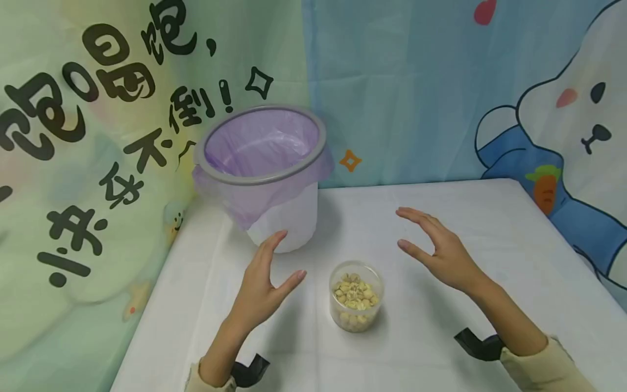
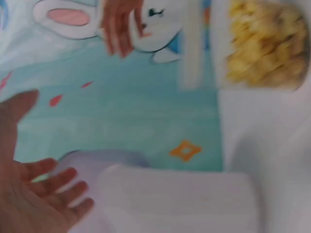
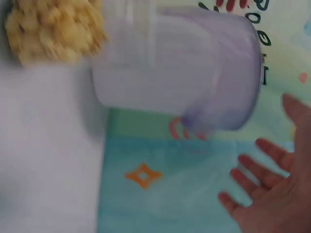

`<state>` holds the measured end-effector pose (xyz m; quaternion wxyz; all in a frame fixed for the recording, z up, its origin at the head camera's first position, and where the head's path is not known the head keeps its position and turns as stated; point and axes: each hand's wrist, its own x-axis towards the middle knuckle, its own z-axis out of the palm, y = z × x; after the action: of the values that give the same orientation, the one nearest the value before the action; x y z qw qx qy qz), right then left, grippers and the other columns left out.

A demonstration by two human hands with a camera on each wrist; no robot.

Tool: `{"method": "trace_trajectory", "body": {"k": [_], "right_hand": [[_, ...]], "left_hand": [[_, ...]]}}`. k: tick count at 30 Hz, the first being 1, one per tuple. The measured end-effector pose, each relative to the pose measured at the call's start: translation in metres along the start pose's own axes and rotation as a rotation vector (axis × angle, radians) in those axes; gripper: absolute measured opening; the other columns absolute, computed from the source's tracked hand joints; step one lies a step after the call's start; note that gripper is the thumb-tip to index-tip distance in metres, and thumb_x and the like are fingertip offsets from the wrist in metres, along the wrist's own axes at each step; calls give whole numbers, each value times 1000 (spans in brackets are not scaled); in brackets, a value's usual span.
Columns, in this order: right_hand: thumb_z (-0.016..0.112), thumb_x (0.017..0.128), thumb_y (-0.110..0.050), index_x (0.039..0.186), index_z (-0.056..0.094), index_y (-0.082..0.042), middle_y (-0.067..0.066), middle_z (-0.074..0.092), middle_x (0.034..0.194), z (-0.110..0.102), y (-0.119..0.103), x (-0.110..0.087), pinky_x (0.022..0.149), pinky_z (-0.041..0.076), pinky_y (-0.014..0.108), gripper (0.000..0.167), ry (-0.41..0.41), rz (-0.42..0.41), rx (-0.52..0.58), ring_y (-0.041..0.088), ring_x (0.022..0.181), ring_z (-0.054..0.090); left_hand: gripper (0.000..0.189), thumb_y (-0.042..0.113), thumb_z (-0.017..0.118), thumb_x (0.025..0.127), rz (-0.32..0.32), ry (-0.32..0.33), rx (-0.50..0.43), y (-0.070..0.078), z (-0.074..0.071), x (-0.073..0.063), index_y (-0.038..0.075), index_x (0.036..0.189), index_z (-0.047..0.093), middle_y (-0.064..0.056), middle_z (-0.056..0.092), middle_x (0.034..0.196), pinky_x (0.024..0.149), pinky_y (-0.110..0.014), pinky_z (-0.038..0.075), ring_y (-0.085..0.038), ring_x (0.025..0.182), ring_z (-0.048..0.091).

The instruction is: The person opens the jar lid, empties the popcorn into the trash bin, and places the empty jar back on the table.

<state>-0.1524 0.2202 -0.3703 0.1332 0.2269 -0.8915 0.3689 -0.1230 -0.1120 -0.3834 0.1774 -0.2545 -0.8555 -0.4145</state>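
Left hand (image 1: 262, 286): fingers straight, thumb spread wide, holds nothing. Right hand (image 1: 438, 250): fingers straight, a bit apart, holds nothing too. Both float above white table (image 1: 490, 228), palms turned inward. Little clear cup of yellow bits (image 1: 356, 295) stands between hands, touching neither. Bin with purple bag (image 1: 264, 163) stands behind, near left fingertips, tipped a little toward camera. Looks like reaching step, grab not yet made. Next move likely needs hands closing gently round cup, keeping it upright so bits stay in.

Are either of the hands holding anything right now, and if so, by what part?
Nothing is held. The left hand and right hand are both open in the air, either side of the small clear jar of yellowish pieces, touching neither it nor the bin.
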Motion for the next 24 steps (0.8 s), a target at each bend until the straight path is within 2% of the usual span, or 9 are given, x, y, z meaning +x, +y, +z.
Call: {"method": "trace_trajectory", "body": {"k": [3, 5, 9, 13, 19, 24], "right_hand": [[66, 84, -12, 138, 42, -15, 5, 42, 139, 21, 1, -6, 96, 29, 59, 59, -59, -28, 129, 24, 128, 34], [68, 82, -10, 139, 40, -16, 4, 41, 140, 35, 2, -10, 98, 28, 57, 64, -109, -38, 199, 19, 129, 33], [71, 78, -7, 142, 34, -14, 3, 35, 144, 60, 3, -18, 100, 26, 53, 75, -192, -57, 286, 13, 132, 28], [75, 73, -8, 143, 32, -13, 2, 33, 145, 75, 7, -25, 100, 24, 56, 83, -228, -33, 341, 15, 133, 25], [79, 71, -15, 143, 33, -18, 1, 34, 144, 83, 12, -31, 94, 25, 67, 86, -275, 13, 357, 28, 131, 27], [79, 72, -19, 142, 35, -16, 0, 36, 143, 83, 14, -33, 94, 24, 67, 83, -290, 30, 352, 29, 131, 28]], "left_hand": [[80, 33, 70, 81, 11, -37, -74, -5, 20, -8, 9, 143, 27, -7, 36, 142, 102, -45, 31, -20, 130, 33], [87, 34, 73, 77, -15, -70, -122, -8, 36, -14, 11, 145, 22, -6, 33, 143, 102, -45, 31, -20, 131, 31], [107, 38, 80, 68, -98, -134, -188, -16, 71, -25, 14, 147, 12, -8, 27, 146, 102, -48, 30, -23, 134, 26], [118, 40, 84, 62, -178, -190, -219, -26, 102, -34, 13, 148, 7, -9, 25, 147, 103, -49, 28, -26, 134, 24], [121, 34, 86, 59, -229, -223, -278, -36, 127, -44, 9, 147, 8, -13, 23, 148, 101, -51, 29, -31, 133, 27], [118, 25, 87, 60, -196, -219, -394, -38, 144, -43, 12, 147, 9, -12, 28, 145, 103, -45, 30, -26, 129, 33]]}}
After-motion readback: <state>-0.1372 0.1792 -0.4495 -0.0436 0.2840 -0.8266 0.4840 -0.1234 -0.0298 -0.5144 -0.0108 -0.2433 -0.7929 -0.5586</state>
